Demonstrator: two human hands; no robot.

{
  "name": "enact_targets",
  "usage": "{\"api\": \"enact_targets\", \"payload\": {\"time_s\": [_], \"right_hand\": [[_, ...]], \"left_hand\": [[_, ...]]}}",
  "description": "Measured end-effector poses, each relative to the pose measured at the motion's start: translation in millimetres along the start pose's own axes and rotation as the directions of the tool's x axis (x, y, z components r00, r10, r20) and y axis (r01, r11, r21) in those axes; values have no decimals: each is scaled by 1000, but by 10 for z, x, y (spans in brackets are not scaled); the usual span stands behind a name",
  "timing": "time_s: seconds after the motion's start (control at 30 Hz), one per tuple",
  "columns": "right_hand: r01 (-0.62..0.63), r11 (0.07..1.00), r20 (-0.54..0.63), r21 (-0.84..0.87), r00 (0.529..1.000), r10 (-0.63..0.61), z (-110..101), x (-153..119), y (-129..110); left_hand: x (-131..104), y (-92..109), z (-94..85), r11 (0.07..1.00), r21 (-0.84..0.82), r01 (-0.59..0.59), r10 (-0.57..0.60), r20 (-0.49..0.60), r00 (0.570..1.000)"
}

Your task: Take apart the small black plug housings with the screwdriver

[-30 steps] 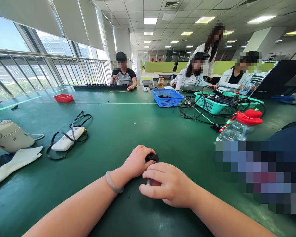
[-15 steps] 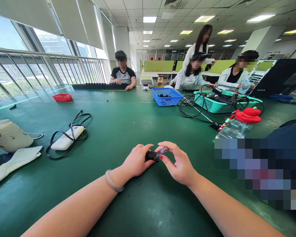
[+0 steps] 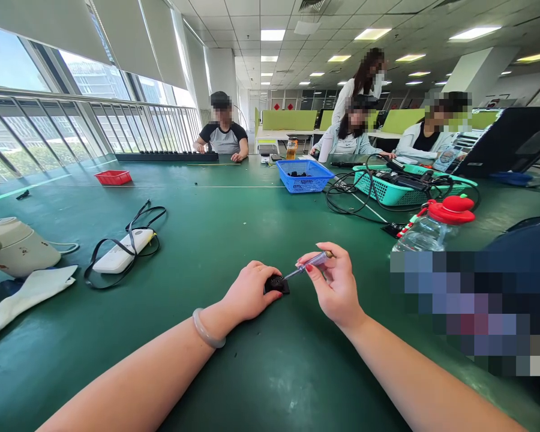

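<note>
On the green table (image 3: 198, 240) lies a small black part (image 3: 279, 285), which looks like a little housing with a flat base. My left hand (image 3: 249, 291) is closed round its left side, thumb in front and fingers behind, hiding part of it. My right hand (image 3: 335, 285) pinches a screwdriver (image 3: 312, 263) with a clear purplish handle. The screwdriver slants down to the left, and its tip is at the top of the black part; whether it touches, I cannot tell.
A white device with a black strap (image 3: 123, 252) lies left. Farther off are a red tray (image 3: 113, 177), a blue basket (image 3: 305, 183) and a teal basket (image 3: 405, 193) of cables. A red-lidded bottle (image 3: 432, 231) stands right. Several people are around the table's far side.
My right hand has shifted right and up, tilting the screwdriver lower so its shaft shows. My left hand stays on the black part. Across the table, a person's long black strip has slid left.
</note>
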State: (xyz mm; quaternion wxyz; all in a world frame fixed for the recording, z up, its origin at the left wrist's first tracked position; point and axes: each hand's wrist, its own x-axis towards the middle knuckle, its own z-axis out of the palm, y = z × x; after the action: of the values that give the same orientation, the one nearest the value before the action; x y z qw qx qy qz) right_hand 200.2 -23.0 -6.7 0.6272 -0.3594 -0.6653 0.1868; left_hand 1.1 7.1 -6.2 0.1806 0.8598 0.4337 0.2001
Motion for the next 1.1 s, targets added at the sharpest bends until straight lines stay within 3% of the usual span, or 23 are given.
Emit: {"api": "enact_targets", "payload": {"time_s": [0.13, 0.47, 0.87, 1.1], "right_hand": [[-128, 990, -28, 55, 991, 130, -12, 32, 79], [-186, 982, -40, 16, 982, 187, -25, 44, 100], [-139, 982, 13, -125, 990, 141, -26, 40, 52], [-110, 989, 77, -100, 990, 118, -29, 31, 18]], "left_hand": [[-8, 15, -10, 1000, 6, -13, 13, -4, 1000], [-2, 32, -6, 998, 19, 64, -64, -30, 997], [10, 33, -16, 998, 17, 66, -65, -19, 998], [4, 45, -28, 998, 18, 68, -68, -14, 998]]}}
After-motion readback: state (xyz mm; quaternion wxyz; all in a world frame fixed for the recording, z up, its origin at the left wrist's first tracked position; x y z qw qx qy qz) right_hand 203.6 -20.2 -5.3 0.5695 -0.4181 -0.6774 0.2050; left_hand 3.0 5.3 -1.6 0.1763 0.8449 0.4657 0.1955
